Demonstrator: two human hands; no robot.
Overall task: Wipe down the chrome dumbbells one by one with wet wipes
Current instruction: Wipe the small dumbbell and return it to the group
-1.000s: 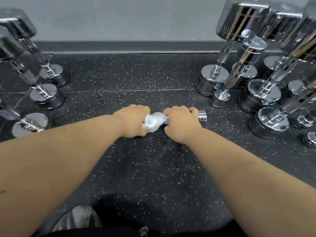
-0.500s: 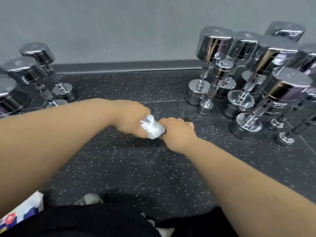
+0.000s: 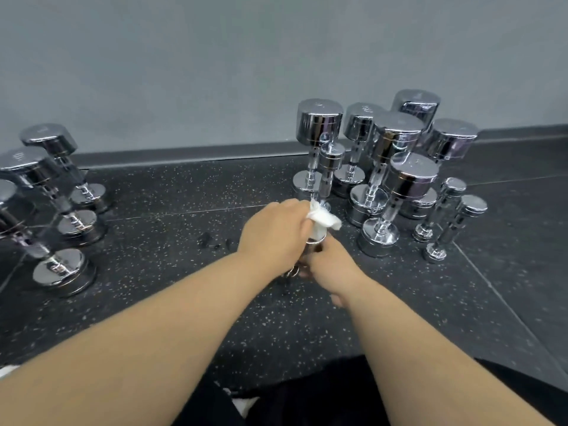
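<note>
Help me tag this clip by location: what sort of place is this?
Most likely a gym's free-weights area: many chrome dumbbells stand on end in clusters on a speckled black rubber floor, against a plain grey wall.

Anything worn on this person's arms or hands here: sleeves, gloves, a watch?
No. The left forearm and right forearm are bare to the frame's edge, no sleeve in view. The left hand and right hand wear no gloves, and no watch, band or ring shows. Black clothing lies at the bottom edge.
</note>
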